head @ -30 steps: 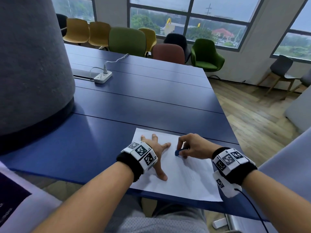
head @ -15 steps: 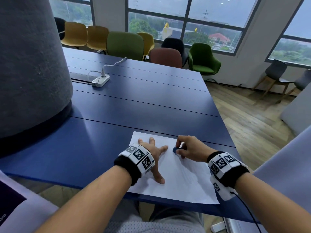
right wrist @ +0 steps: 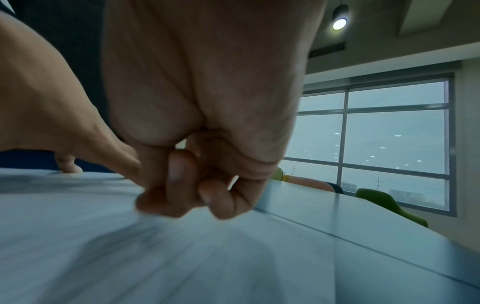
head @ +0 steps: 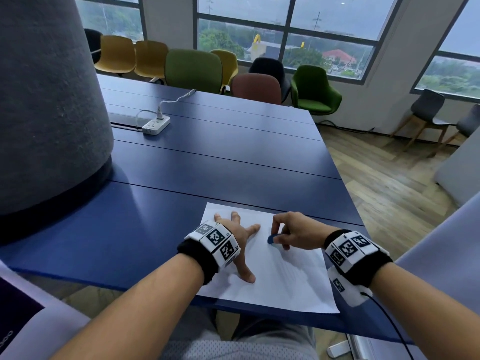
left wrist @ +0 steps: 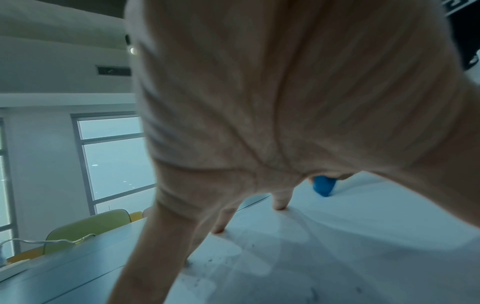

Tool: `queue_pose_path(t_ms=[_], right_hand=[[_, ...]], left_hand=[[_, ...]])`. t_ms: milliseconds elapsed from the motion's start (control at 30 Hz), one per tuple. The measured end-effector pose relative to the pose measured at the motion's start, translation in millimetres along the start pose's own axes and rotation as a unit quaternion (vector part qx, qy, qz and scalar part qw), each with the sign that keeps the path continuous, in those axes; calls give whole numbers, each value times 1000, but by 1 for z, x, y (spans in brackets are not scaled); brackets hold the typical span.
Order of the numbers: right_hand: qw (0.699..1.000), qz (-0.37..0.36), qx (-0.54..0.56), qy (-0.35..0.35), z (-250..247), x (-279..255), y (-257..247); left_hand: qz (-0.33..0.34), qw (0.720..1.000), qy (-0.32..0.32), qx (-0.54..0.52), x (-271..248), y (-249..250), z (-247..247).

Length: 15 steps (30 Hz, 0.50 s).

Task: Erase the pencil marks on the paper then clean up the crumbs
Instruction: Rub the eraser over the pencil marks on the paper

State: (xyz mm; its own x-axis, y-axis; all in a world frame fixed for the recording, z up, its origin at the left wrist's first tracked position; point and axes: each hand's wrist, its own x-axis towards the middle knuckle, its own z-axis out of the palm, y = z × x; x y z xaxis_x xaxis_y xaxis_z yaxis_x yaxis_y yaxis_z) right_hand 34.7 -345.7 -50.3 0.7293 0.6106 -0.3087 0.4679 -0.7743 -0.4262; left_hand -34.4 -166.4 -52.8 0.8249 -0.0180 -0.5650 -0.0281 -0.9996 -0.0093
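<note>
A white sheet of paper lies at the near edge of the blue table. My left hand is spread flat on the sheet's left half, fingers straight, pressing it down. My right hand pinches a small blue eraser whose tip touches the paper just right of the left hand. The left wrist view shows the eraser beyond my spread fingers and dark crumbs scattered on the paper. In the right wrist view my fingers are curled tight; the eraser is hidden and the paper is blurred.
A large grey cylindrical column stands on the table at the left. A white power strip with a cable lies at the far left. Coloured chairs line the far edge. The table's right edge drops to a wooden floor.
My right hand with the eraser has shifted slightly back and forth on the paper beside the left hand. The left hand stays spread in place.
</note>
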Motion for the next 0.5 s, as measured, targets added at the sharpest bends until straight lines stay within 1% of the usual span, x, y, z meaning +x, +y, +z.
queue_pose_path(t_ms=[67, 100, 133, 167, 233, 267, 300, 367, 400, 433, 467, 500], right_hand=[[998, 18, 13, 62, 3, 6, 1], [997, 21, 16, 74, 5, 6, 1], [997, 17, 14, 70, 7, 4, 0], [999, 7, 13, 48, 8, 1, -2], [1000, -12, 17, -21, 6, -6, -6], [999, -11, 14, -39, 5, -7, -8], [999, -4, 8, -33, 4, -6, -9], [1000, 19, 5, 20, 5, 0, -7], [998, 23, 3, 50, 7, 3, -6], [998, 18, 2, 65, 10, 3, -6], [998, 8, 1, 62, 11, 1, -5], [999, -7, 1, 40, 11, -3, -5]], left_hand=[[3, 1000, 7, 3, 0, 0, 0], [4, 1000, 10, 3, 0, 0, 0], [5, 1000, 10, 3, 0, 0, 1], [5, 1000, 9, 2, 0, -1, 1], [2, 1000, 8, 1, 1, -1, 2], [2, 1000, 7, 2, 1, -1, 2], [1, 1000, 6, 3, 2, -1, 2], [2, 1000, 8, 5, 3, 0, 2], [2, 1000, 11, 6, 3, 0, 2], [2, 1000, 12, 8, 3, 0, 2], [2, 1000, 12, 9, 3, 0, 3], [2, 1000, 12, 8, 3, 0, 3]])
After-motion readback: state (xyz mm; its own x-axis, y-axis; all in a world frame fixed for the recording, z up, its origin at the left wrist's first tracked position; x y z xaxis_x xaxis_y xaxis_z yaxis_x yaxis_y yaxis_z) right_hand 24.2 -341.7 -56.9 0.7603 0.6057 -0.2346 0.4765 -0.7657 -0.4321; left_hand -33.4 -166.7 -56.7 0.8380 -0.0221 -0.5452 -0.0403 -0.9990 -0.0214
